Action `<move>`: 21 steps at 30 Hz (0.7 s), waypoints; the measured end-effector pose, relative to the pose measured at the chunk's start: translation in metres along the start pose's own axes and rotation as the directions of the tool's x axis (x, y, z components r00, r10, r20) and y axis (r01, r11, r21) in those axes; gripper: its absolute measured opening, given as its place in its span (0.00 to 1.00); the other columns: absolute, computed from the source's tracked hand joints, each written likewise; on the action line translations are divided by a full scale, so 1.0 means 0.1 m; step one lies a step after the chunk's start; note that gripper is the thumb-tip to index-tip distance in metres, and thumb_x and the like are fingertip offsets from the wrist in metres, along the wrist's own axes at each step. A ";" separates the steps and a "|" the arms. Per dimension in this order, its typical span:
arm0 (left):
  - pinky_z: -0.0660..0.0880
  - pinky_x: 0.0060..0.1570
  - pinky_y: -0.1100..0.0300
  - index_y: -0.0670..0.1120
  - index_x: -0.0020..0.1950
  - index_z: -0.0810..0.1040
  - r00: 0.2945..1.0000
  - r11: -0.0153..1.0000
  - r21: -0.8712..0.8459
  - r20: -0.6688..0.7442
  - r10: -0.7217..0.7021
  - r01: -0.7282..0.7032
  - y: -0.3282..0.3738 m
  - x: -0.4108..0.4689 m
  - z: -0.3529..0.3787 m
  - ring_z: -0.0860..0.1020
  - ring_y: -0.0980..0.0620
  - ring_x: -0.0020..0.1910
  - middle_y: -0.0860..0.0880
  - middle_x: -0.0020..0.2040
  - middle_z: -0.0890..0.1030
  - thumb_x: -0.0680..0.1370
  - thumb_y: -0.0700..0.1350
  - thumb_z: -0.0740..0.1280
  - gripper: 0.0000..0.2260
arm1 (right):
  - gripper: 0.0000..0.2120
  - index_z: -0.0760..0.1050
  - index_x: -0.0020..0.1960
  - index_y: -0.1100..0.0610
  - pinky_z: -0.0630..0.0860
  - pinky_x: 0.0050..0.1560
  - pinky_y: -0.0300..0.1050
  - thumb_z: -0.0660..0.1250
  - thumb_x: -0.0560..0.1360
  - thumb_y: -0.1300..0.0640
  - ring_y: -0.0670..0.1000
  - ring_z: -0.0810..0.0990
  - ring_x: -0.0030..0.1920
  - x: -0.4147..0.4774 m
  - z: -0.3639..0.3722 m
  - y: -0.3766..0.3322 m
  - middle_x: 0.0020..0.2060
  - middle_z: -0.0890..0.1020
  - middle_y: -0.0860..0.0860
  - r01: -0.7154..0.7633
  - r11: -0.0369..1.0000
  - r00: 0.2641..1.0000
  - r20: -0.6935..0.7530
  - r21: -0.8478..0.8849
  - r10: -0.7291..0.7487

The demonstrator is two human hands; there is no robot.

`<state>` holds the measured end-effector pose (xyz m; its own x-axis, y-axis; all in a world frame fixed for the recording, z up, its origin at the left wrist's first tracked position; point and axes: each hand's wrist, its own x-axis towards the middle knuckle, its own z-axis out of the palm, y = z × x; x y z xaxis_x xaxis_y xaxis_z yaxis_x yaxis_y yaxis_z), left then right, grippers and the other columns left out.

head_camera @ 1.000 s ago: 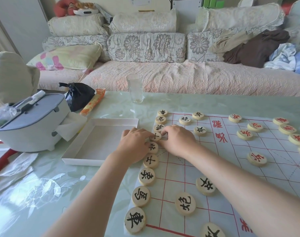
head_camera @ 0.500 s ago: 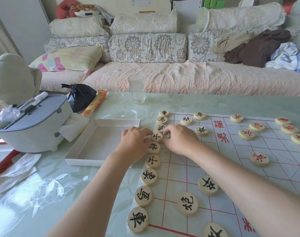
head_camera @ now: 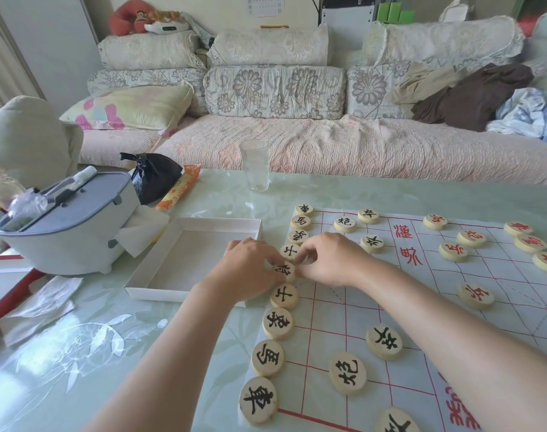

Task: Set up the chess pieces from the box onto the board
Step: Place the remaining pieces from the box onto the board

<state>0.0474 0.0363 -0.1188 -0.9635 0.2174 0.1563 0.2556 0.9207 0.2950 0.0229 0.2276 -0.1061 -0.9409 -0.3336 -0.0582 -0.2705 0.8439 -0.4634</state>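
Pinching one black piece [head_camera: 284, 271], left hand [head_camera: 247, 269], right hand [head_camera: 331, 260] fingers [head_camera: 304, 259]; box [head_camera: 197, 222] beside, glass [head_camera: 255, 166] beyond.

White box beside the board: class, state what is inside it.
The white box shows only bare white floor, no pieces. The left hand covers its near right corner, so that part cannot be checked.

Cannot read the middle piece [head_camera: 285, 272] at frame centre, half covered by fingertips of the left hand [head_camera: 247, 269] and right hand [head_camera: 331, 260]. Cut off at the lower edge: the bottom piece [head_camera: 397, 421]. Clipped at the right edge: the board [head_camera: 509, 269].
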 end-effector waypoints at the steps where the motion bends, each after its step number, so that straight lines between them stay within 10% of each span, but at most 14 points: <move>1: 0.57 0.61 0.61 0.59 0.53 0.79 1.000 1.000 -0.012 -0.012 -0.001 0.001 0.01 0.00 0.00 0.70 0.58 0.57 0.62 0.50 0.77 0.74 0.59 0.67 0.10 | 0.08 0.79 0.46 0.41 0.75 0.49 0.42 0.72 0.70 0.41 0.46 0.79 0.48 0.01 -0.02 0.02 0.43 0.79 0.39 -0.004 1.000 1.000 -0.023 0.016 0.005; 13: 0.65 0.63 0.55 0.53 0.62 0.78 0.994 0.994 -0.077 -0.078 -0.082 0.076 0.07 0.57 0.02 0.73 0.52 0.61 0.55 0.60 0.79 0.79 0.46 0.63 0.12 | 0.17 0.75 0.65 0.46 0.72 0.52 0.45 0.64 0.77 0.48 0.52 0.77 0.60 0.35 -0.02 0.19 0.59 0.79 0.47 -0.103 0.986 0.985 -0.153 -0.128 0.083; 21: 0.61 0.60 0.56 0.55 0.62 0.78 0.998 0.999 0.033 -0.056 -0.037 0.039 0.01 0.82 0.27 0.75 0.51 0.60 0.55 0.59 0.81 0.80 0.46 0.60 0.13 | 0.13 0.77 0.61 0.43 0.70 0.48 0.43 0.65 0.77 0.51 0.50 0.77 0.59 0.63 0.06 0.19 0.58 0.80 0.44 -0.126 0.987 0.981 -0.159 -0.104 0.108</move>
<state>-0.0338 0.0643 -0.1308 -0.9664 0.1644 0.1974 0.2148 0.9387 0.2697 -0.0404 0.2198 -0.1235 -0.9850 -0.1691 0.0331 -0.1696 0.9183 -0.3578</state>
